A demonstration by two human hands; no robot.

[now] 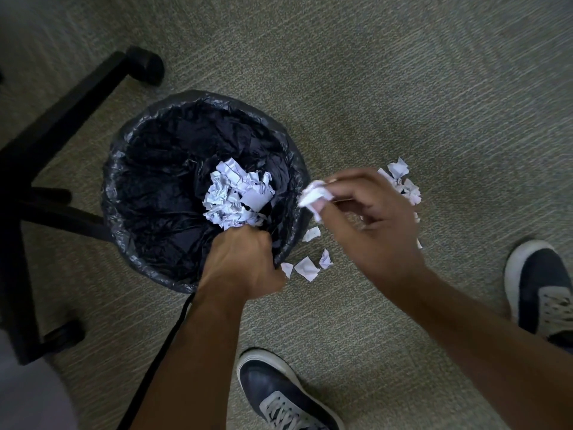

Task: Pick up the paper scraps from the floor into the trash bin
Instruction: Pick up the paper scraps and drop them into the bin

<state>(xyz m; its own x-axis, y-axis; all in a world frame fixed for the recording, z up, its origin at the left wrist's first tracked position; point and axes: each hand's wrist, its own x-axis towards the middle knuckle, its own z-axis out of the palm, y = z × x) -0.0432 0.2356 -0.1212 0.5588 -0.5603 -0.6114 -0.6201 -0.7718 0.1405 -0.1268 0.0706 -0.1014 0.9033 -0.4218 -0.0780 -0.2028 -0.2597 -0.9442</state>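
Left hand (245,259) sits at the near rim of the trash bin (124,193), fingers curled tight over the edge of the black liner, gripping it; fingertips are hidden inside the bin. Just beyond those fingers, in the bin, lies a pile of crumpled white paper (238,193).

Right hand (372,218) hovers above the floor, beside the bin's right rim. Its thumb and first fingers are pinched together on a crumpled paper scrap (314,197), which sticks out toward the bin; the other fingers hang loosely curled. Slight motion blur on this hand.

Loose scraps on the carpet (403,88): a cluster (403,181) just past the right hand's knuckles, partly hidden by it, and several small pieces (307,268) between the two hands, close against the bin's wall and near the left hand's knuckles.

Two dark sneakers with white soles, one (279,395) below the left forearm, one (539,290) at far right. Black chair base with casters (77,88) left of the bin.
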